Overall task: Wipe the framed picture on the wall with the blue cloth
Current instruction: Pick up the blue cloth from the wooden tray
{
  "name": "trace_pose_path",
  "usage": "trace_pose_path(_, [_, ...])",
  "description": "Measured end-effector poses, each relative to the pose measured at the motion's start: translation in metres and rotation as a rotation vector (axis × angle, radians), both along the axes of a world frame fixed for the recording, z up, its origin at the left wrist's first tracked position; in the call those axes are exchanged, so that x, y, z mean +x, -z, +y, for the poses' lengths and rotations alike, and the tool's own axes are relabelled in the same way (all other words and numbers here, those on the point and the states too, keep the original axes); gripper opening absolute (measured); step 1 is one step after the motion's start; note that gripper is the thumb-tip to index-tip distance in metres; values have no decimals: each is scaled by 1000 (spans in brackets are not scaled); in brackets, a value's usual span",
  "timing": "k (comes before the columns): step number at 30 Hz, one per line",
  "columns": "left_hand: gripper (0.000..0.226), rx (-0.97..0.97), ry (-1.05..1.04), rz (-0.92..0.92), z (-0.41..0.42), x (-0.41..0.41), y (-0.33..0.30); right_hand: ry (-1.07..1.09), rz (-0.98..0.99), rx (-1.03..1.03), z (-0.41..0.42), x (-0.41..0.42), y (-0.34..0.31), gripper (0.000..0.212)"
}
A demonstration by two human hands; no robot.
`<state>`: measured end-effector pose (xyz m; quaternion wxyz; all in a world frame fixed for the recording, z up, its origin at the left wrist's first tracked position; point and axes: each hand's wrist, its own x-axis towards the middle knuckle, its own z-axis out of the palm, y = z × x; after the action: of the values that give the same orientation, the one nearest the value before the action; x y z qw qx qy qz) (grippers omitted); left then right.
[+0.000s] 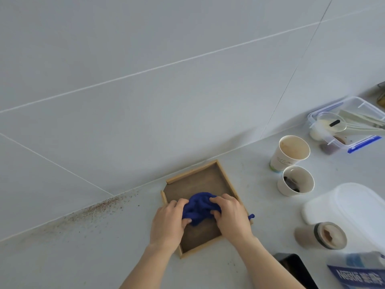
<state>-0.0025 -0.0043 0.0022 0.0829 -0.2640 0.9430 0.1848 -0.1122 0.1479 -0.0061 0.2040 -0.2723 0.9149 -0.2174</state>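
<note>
A bunched blue cloth [199,207] lies in a shallow wooden tray [195,180] with a light rim and dark base, set on the grey counter against the tiled wall. My left hand [168,223] grips the cloth's left side. My right hand [232,216] grips its right side, and a small tail of cloth sticks out past the tray's right rim. Both hands rest over the tray's near half. No framed picture shows in this view; the wall above is plain grey tile.
Right of the tray stand a tall paper cup [290,153] and a shorter cup [295,181]. A clear lidded box [354,113] with utensils sits behind them. A white lid [350,207], a jar [325,235], a dark phone [295,270] and a Nestle pack [358,274] lie nearer. Brown specks [95,209] dot the wall's base.
</note>
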Motion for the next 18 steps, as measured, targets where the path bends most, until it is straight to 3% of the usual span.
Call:
trace_pose_path(8, [50,5,-65,145,-18,5,-51,-51,20,-75,-9,-9,-43,35])
trace_pose_path(18, [31,-63,-137,363,-35,31,-135,-61,99,-222,-24,4,-129,19])
